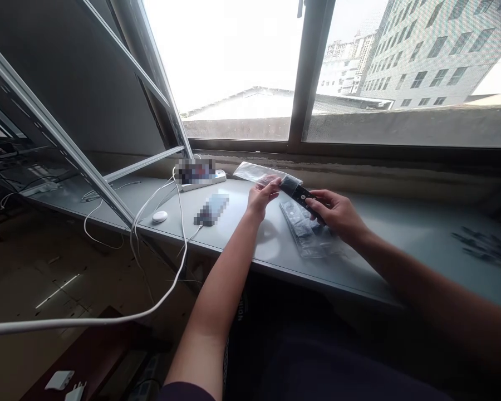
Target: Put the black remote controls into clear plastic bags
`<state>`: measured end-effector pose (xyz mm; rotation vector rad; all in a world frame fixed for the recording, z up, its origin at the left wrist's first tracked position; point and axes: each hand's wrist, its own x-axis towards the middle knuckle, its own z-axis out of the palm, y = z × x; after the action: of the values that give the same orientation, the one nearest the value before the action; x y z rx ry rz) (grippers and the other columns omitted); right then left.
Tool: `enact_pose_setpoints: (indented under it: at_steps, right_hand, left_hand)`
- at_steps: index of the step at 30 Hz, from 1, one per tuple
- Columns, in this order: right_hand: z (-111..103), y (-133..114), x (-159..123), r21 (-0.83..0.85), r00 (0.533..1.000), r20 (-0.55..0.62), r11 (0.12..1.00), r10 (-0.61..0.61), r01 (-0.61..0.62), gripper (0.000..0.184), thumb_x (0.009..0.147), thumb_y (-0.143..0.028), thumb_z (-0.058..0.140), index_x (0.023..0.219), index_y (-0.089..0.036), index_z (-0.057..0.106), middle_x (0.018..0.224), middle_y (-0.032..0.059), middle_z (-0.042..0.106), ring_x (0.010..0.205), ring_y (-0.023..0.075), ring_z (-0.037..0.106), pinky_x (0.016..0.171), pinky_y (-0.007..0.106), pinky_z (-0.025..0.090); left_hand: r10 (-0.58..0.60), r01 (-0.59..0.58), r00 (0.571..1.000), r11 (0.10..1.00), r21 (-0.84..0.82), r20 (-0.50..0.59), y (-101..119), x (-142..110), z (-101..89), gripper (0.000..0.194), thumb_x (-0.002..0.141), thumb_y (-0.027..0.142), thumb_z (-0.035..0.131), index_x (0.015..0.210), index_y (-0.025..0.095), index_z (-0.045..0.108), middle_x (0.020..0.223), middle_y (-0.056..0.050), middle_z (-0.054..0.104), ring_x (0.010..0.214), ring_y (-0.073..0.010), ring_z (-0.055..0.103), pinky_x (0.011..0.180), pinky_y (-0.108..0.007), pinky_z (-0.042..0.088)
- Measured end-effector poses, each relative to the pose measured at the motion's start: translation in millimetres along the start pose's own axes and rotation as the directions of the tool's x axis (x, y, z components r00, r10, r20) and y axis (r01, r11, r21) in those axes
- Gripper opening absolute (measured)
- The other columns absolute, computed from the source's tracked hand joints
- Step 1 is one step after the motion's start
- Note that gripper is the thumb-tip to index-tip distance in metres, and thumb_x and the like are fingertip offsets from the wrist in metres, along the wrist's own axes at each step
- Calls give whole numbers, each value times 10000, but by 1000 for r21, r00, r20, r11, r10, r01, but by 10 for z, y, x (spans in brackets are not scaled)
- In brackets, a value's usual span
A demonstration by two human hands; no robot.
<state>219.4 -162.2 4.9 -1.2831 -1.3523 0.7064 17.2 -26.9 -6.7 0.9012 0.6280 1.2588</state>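
Pinching a slim black remote [304,199] between thumb and fingers, the right hand [336,211] is hanging over the table [404,225], and a pale round button is showing just ahead of the thumb!

"And the left hand [262,197], what's that one doing?"

"It's pinching too, thumb and fingertips closing on a clear plastic bag [253,171], right beside the remote's far end."

"So where exactly is that remote sitting?"

"It's slanting between the two hands, up off the table! Clear plastic is covering the far end, while the near end is lying under the right hand's fingers. The bag's flat, loose part is stretching out past the left hand, toward the window [234,72]."

"And what are we seeing underneath?"

"More clear bags [307,236] are lying on the table, just below the remote. Something dark is showing inside, but I'm not making out what."

"Any company over on the left?"

"Plenty! A phone [211,211], blurred over, is lying with a white cord running from it; a round white disc [160,217] is sitting near the front edge, and a white power strip [220,177] is resting farther back."

"Far right?"

"Dark strips [486,245] are lying in a cluster, well apart from both hands."
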Motion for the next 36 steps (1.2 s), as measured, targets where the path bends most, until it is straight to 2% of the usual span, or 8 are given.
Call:
enact_pose_setpoints:
  at_steps: [8, 13, 16, 20, 25, 28, 31, 36]
  right_hand:
    - [-4, 1, 3, -19, 999, 33, 1000, -3, 4, 651, 870, -749, 941, 1245, -225, 854, 796, 47, 770, 653, 201, 693, 518, 303, 512]
    - [12, -30, -14, -1, 1000, 17, 1000, 1, -1, 695, 859, -743, 955, 1303, -232, 801, 951, 67, 819, 696, 203, 730, 547, 303, 544]
    - [18, -27, -11, 22, 1000, 23, 1000, 17, -18, 745, 857, -731, 963, 1374, -235, 759, 988, 70, 824, 706, 208, 744, 528, 293, 536]
    - [17, -9, 8, 35, 999, 42, 999, 35, -36, 715, 879, -695, 961, 1383, -231, 755, 1013, 80, 834, 757, 217, 760, 522, 278, 532]
    - [-2, -73, 1, -11, 992, 90, 996, 89, -89, 565, 911, -635, 953, 1240, -190, 845, 762, 51, 786, 616, 165, 653, 511, 264, 511]
    - [-12, -128, -23, -48, 979, 143, 989, 143, -138, 492, 926, -576, 960, 1183, -166, 872, 736, 54, 793, 558, 136, 621, 501, 252, 508]
    - [-9, -132, -33, -11, 973, 159, 985, 169, -170, 511, 915, -540, 990, 1227, -157, 857, 797, 72, 833, 580, 152, 687, 540, 267, 583]
    - [16, -62, -21, 170, 978, 120, 967, 173, -192, 639, 830, -472, 1081, 1319, -183, 787, 974, 104, 891, 773, 254, 861, 782, 392, 758]
  left_hand:
    - [-22, 1, 984, 993, 115, 177, -45, -19, -6, 513, 705, 468, 1100, 1083, 223, 855, 1114, -72, 852, 999, -193, 779, 934, -303, 559]
    - [-87, 25, 945, 980, 196, 315, -46, -79, 14, 509, 702, 496, 1097, 1042, 197, 865, 1061, -95, 847, 980, -209, 785, 931, -320, 542]
    - [-109, 50, 945, 980, 194, 308, -46, -94, 26, 491, 688, 461, 1107, 1022, 195, 863, 1023, -92, 842, 965, -213, 780, 922, -326, 538]
    - [-30, 9, 986, 992, 128, 164, -49, -47, 12, 446, 696, 410, 1098, 1017, 220, 853, 1025, -60, 835, 978, -198, 760, 888, -301, 521]
    - [61, -61, 998, 994, 91, -2, -33, 15, -30, 403, 763, 442, 1051, 1053, 251, 847, 1104, -39, 831, 1058, -190, 739, 896, -280, 503]
    - [47, -57, 996, 988, 143, 76, -40, 14, -44, 455, 768, 495, 1038, 1106, 258, 847, 1186, -49, 835, 1155, -227, 744, 966, -315, 517]
    - [22, -63, 982, 975, 214, 188, -62, -7, -40, 533, 757, 536, 1036, 1156, 239, 843, 1277, -85, 832, 1216, -270, 744, 1009, -361, 530]
    - [-52, -42, 955, 951, 307, 291, -82, -60, -4, 580, 720, 532, 1052, 1153, 216, 830, 1279, -108, 836, 1223, -296, 751, 1042, -401, 534]
